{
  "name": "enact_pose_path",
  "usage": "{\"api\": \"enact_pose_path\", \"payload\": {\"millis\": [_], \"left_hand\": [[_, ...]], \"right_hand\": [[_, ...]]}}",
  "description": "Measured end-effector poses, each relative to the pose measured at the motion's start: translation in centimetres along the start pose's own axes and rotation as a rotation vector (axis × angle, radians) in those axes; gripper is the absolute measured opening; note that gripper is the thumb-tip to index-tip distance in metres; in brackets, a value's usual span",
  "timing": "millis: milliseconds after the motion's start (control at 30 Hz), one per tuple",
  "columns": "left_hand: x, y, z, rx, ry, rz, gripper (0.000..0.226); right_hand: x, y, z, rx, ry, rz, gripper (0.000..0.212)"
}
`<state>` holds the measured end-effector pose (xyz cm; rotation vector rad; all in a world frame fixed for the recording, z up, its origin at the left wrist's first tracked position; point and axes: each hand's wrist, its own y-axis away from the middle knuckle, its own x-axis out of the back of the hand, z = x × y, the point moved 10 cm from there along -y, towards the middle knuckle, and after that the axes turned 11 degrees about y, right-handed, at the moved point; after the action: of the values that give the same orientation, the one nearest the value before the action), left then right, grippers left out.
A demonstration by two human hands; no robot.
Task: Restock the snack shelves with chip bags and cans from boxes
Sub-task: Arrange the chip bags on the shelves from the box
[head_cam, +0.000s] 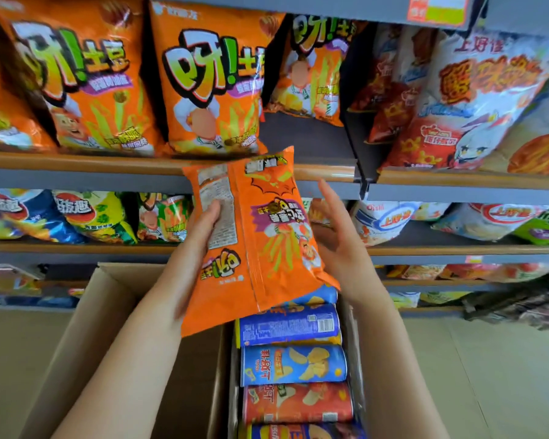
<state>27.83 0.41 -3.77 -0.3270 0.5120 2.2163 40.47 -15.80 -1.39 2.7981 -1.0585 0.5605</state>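
Two orange bags [86,87] were stood on the upper shelf [76,160] at the left, above an open box [86,327]. An orange bag [260,236] was gripped upside down by the left hand [200,236], thumb on its printed back, in front of the shelf edge. Beside it the right hand [339,236] was held with fingers spread and nothing gripped, above cans [293,364] laid in a second box [357,343].

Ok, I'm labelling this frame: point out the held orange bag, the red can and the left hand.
orange bag [267,236], head view, back panel.
red can [298,403], head view, side.
left hand [203,229], head view, fingers.
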Motion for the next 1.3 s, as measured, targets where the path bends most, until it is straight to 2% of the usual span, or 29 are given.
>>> {"api": "enact_pose_path", "payload": {"millis": [33,67,133,200,267,300,367,433,467,533,633,700,800,900,967,1067,1200,1300], "left_hand": [[-0.8,0.7,0.8,0.005,0.032,-0.033,0.039],[-1.3,1.4,1.1,0.018,0.081,-0.085,0.033],[-1.1,1.0,1.2,0.034,-0.015,-0.076,0.04],[0.5,1.1,0.1,0.106,-0.136,0.016,0.05],[0.9,1.9,-0.1,0.143,-0.199,0.104,0.068],[0.9,2.1,0.2,0.09,-0.189,0.115,0.076],[-0.7,2.4,1.0,-0.03,-0.208,0.042,0.087],[-3.9,3.0,1.5,-0.064,-0.217,-0.092,0.069],[-4.9,3.3,1.5,-0.08,-0.228,-0.11,0.058],[-6.0,3.1,1.6,-0.138,-0.246,-0.081,0.053],[-8.3,2.4,3.4,-0.228,-0.338,-0.145,0.052],[-9.7,1.6,5.9,-0.377,-0.449,-0.141,0.051],[-12.3,0.9,9.8,-0.611,-0.596,-0.101,0.053],[-13.9,-0.8,12.0,-0.675,-0.614,-0.065,0.048],[-14.5,-2.1,12.1,-0.67,-0.615,-0.067,0.042],[-14.5,-5.4,10.5,-0.55,-0.602,-0.069,0.038],[-14.1,-9.9,8.1,-0.352,-0.538,-0.03,0.054],[-14.0,-11.5,8.6,-0.367,-0.497,0.055,0.054]], "right_hand": [[-0.2,0.4,-0.5,0.101,0.2,-0.018,0.088],[-0.3,0.6,-0.8,0.177,0.378,-0.004,0.097],[0.1,1.0,-2.1,0.256,0.498,0.057,0.086],[0.6,1.5,-2.3,0.19,0.375,0.048,0.072],[1.4,2.2,-2.0,0.042,0.008,0.041,0.057],[1.9,2.5,-2.0,-0.007,-0.157,0.067,0.046],[2.7,2.7,-2.1,-0.085,-0.273,0.143,0.032],[2.4,2.7,-2.3,-0.131,-0.225,0.148,0.035],[2.0,2.6,-2.3,-0.146,-0.219,0.127,0.039],[1.6,2.5,-2.4,-0.15,-0.222,0.067,0.048],[4.2,2.0,-3.7,-0.062,-0.079,0.086,0.048],[6.7,1.2,-5.3,0.012,0.001,0.173,0.043],[10.2,-0.7,-7.6,0.095,0.058,0.308,0.047],[11.9,-3.5,-8.7,0.169,0.127,0.365,0.047],[12.5,-5.3,-8.2,0.162,0.146,0.395,0.044],[12.9,-8.1,-6.5,0.116,0.18,0.392,0.049],[11.7,-11.7,-3.2,0.032,0.165,0.247,0.059],[11.8,-13.4,-2.4,-0.005,0.125,0.309,0.061]]}}
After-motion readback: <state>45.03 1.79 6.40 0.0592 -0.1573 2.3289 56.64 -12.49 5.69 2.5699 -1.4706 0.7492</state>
